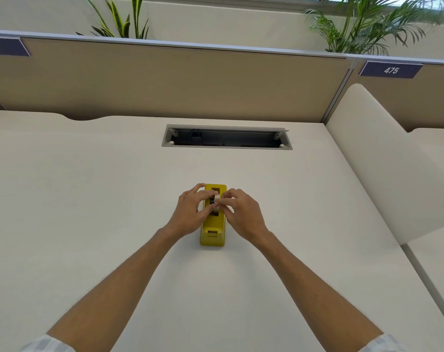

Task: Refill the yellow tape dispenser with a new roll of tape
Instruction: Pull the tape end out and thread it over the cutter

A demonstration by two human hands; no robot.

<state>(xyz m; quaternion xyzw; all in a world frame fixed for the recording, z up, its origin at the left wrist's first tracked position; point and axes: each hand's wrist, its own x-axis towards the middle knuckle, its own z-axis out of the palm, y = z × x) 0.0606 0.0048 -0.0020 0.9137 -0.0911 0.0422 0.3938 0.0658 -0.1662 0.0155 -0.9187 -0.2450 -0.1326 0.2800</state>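
Fingertips of both hands pinch a small pale tape roll (pixel 216 201) (its core seems dark) over the slot of the yellow tape dispenser (pixel 213 232). The left hand (pixel 190 214) and right hand (pixel 243 214) flank the dispenser, which stands on the white desk (pixel 89 199).

Lighting: bright, even daylight reaches you from the window (pixel 368 0) at top right. Shadows: soft, faint on the desk (pixel 89 199). Distortion: your wide lens bows the partition (pixel 165 80). Focus: slightly soft throughout.
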